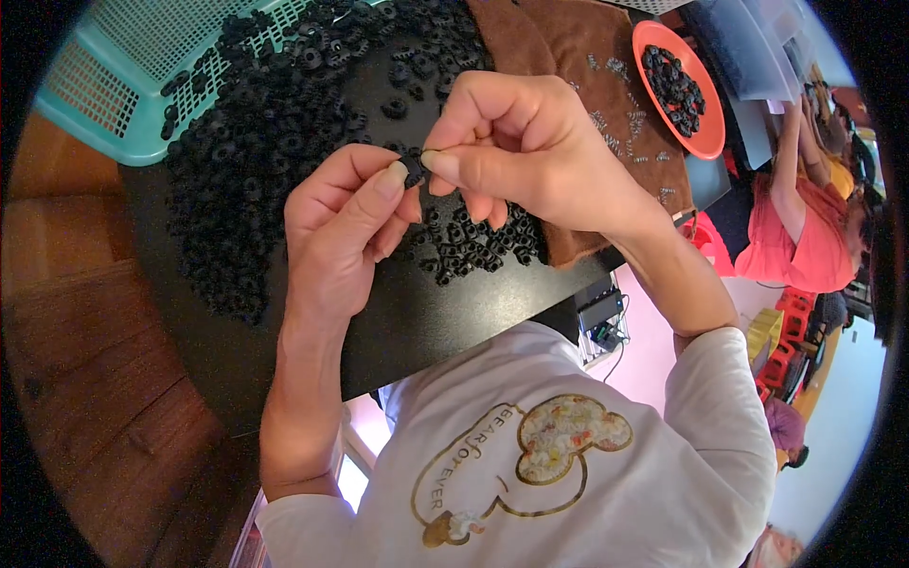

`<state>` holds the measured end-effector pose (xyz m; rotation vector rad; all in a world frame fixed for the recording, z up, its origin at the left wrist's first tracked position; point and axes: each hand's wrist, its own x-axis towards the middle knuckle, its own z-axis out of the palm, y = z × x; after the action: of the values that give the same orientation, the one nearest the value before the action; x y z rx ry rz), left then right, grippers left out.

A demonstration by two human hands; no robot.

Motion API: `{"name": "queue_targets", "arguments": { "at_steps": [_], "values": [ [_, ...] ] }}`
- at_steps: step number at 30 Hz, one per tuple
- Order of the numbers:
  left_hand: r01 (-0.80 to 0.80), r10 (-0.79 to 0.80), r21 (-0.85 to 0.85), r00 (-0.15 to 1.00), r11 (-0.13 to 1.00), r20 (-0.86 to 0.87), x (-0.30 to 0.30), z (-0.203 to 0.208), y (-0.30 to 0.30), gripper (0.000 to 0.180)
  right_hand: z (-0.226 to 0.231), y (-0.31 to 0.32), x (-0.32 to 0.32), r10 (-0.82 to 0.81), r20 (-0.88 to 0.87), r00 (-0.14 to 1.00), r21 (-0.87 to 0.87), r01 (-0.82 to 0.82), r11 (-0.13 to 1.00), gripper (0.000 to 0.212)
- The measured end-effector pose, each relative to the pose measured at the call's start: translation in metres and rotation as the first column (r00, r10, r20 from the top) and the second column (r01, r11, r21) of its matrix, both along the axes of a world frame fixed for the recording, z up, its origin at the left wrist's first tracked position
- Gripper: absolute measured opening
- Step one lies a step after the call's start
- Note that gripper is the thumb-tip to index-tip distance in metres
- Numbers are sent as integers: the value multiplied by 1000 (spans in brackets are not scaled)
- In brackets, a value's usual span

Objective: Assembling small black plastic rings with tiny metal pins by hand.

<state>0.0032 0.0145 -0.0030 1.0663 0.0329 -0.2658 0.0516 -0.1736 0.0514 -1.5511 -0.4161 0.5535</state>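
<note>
Over the dark table, my left hand pinches a small black round part between thumb and finger. My right hand is closed in a pinch right against that part; whatever its fingertips hold is too small or hidden to make out. Beyond and left of my hands spreads a large heap of black ring-shaped, toothed-looking pieces. A patch of smaller black pieces lies just below my right hand. Small metal springs are scattered on a brown cloth to the right.
An orange bowl with black pieces stands at the far right. A teal mesh basket sits at the far left, partly against the heap. The table's edge runs close to my body. Other people are at the right.
</note>
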Motion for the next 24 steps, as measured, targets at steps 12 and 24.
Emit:
{"name": "queue_targets", "arguments": {
  "at_steps": [12, 24],
  "values": [
    [16, -16, 25, 1000, 1000, 11, 1, 2, 0, 17, -1, -5, 12, 87, -90, 992, 21, -85, 996, 6],
    [-39, 23, 156, 995, 987, 102, -2, 1, -7, 14, -11, -7, 8, 54, -172, 984, 104, -37, 994, 5]
  ]
}}
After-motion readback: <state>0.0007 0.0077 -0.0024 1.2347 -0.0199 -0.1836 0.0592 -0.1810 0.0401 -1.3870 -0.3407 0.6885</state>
